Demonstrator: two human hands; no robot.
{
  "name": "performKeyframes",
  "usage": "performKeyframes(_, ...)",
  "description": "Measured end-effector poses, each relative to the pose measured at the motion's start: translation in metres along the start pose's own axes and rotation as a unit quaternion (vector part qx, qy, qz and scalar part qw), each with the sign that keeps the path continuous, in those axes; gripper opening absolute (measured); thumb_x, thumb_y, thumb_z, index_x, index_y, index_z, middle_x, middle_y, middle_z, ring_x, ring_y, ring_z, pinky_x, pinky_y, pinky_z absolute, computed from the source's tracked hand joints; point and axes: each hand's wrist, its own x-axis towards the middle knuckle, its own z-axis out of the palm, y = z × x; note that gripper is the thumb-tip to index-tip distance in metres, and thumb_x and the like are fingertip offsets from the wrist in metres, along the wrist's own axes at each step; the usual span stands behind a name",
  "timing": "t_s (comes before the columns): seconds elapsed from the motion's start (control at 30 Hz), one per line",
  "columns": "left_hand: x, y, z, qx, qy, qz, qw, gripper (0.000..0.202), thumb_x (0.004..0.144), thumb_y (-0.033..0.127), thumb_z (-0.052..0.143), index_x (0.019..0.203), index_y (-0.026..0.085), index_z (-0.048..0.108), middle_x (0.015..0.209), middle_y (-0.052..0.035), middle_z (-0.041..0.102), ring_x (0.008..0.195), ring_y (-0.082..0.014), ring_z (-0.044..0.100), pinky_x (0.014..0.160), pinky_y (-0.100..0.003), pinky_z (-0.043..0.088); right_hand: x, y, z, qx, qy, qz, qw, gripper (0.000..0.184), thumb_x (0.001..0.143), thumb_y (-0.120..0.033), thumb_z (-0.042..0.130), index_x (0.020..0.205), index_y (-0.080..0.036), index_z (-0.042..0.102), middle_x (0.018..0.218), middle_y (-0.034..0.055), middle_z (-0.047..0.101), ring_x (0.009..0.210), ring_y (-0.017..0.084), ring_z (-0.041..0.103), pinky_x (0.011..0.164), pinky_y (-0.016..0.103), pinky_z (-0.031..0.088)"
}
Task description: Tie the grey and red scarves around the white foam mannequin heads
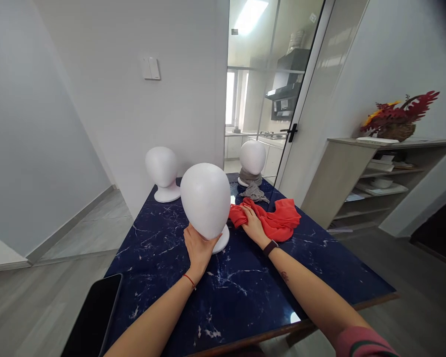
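A white foam mannequin head [205, 198] stands upright at the middle of the table. My left hand [200, 248] is closed round its neck, thumb toward the round base. To the right lies a bunched red scarf [275, 220]. On its left end rests my right hand [253, 225], fingers curled over the cloth; the fingertips are partly lost in the folds. Behind the scarf, a second white mannequin head [252, 156] wears a grey scarf [254, 188] round its neck, one end trailing on the table. A third, bare mannequin head [161, 166] stands at the back left.
The dark blue marbled table [163, 267] has a wooden edge. A black phone [96, 312] is at its front left corner. Behind the table are a wall and a glass door [260, 89]. A shelf unit [319, 183] with a flower basket [397, 130] stands on the right.
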Motion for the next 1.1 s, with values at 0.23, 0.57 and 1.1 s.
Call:
performKeyframes(0.23,-0.001,-0.006,0.007,0.025,-0.024,0.0,0.999,0.091,0.052,0.054,0.078,0.122,0.008,0.041,0.111,-0.0162,0.051,0.109,-0.0333,0.049,0.09,-0.046,0.043,0.005,-0.004,-0.008,0.042,0.128,0.056,0.989,0.031,0.076,-0.031,0.05,0.102,-0.014,0.054,0.1,0.0121,0.061,0.092,0.025,0.057,0.082,0.039,0.046)
performKeyframes(0.57,-0.003,-0.008,-0.003,-0.015,-0.06,-0.03,0.998,0.101,0.052,0.049,0.081,0.132,0.014,0.029,0.125,-0.016,0.043,0.122,-0.0344,0.04,0.103,-0.052,0.033,0.012,-0.006,-0.023,0.198,0.134,0.13,0.962,0.024,0.079,-0.032,0.037,0.087,-0.019,0.055,0.085,0.0056,0.062,0.079,0.019,0.055,0.073,0.031,0.042)
performKeyframes(1.1,-0.049,0.119,-0.081,-0.333,-0.302,0.073,0.89,0.076,0.07,0.011,0.059,0.138,0.022,0.028,0.136,-0.0102,0.045,0.124,-0.0232,0.045,0.105,-0.04,0.035,-0.074,-0.155,-0.16,0.015,-0.04,-0.303,0.952,0.009,0.082,-0.013,0.051,0.088,-0.02,0.053,0.078,0.0026,0.063,0.067,0.015,0.055,0.066,0.028,0.041)
